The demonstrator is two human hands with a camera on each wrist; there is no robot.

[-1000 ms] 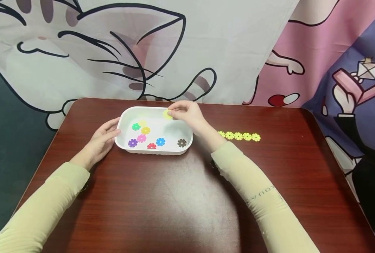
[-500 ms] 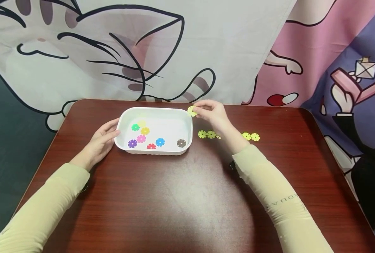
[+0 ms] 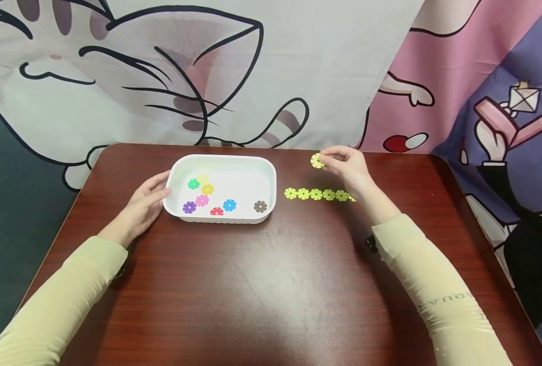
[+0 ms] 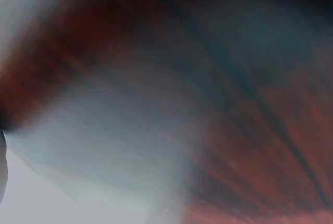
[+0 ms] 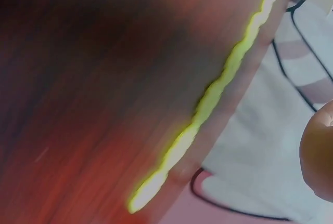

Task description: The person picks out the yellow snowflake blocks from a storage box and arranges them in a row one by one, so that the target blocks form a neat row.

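My left hand (image 3: pixel 143 206) holds the left rim of a white plastic tray (image 3: pixel 266 165), thumb on the rim and fingers along its outer side. In the tray lie several notched flower-shaped discs, among them a blue disc (image 3: pixel 229 205), a purple disc (image 3: pixel 189 207) and a brown disc (image 3: pixel 260 206). My right hand (image 3: pixel 351 168) pinches a yellow-green flower-shaped disc (image 3: pixel 317 161) above the table. Below it runs a straight row of matching yellow-green discs (image 3: pixel 315 194), its right end hidden by the hand. The right wrist view shows that row (image 5: pixel 210 96) and part of a finger (image 5: pixel 318 154).
Everything stands on a dark red-brown wooden table (image 3: pixel 234 284). A printed cloth (image 3: pixel 335 66) hangs behind its far edge. A black object (image 3: pixel 527 269) is past the right edge. The left wrist view is too blurred to make out much.
My right hand has moved right with the yellow-green disc, from over the tray to above the row of discs. My left hand has stayed at the tray.
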